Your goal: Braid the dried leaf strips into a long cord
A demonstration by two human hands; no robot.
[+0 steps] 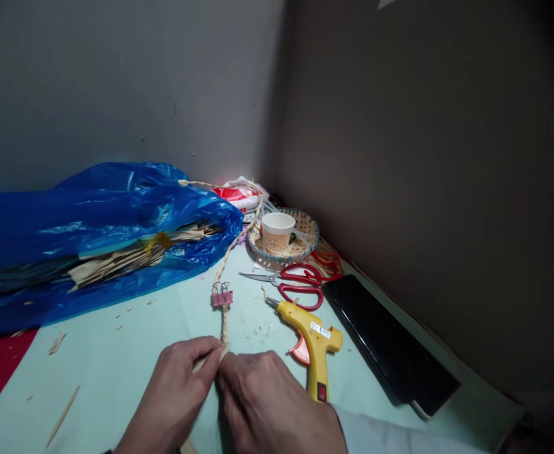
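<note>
A thin braided straw cord [224,325] runs away from me over the pale green table cover. A pink binder clip [222,297] grips it a little beyond my fingers. My left hand [177,384] pinches the near end of the cord between thumb and forefinger. Right beside it, my right hand [265,394] is closed on the strands at the same spot, its fingertips partly hidden. A pale strand shows under my left thumb, and another lies below my wrists. To the right of my right hand lies a yellow glue gun [317,340].
Red-handled scissors [300,277] and a black tablet-like device [385,343] lie to the right. Behind stands a woven basket [307,227] holding a paper cup [278,232]. A blue plastic bag [116,202] with dry straw strips [120,258] fills the left. Walls close off the back and right.
</note>
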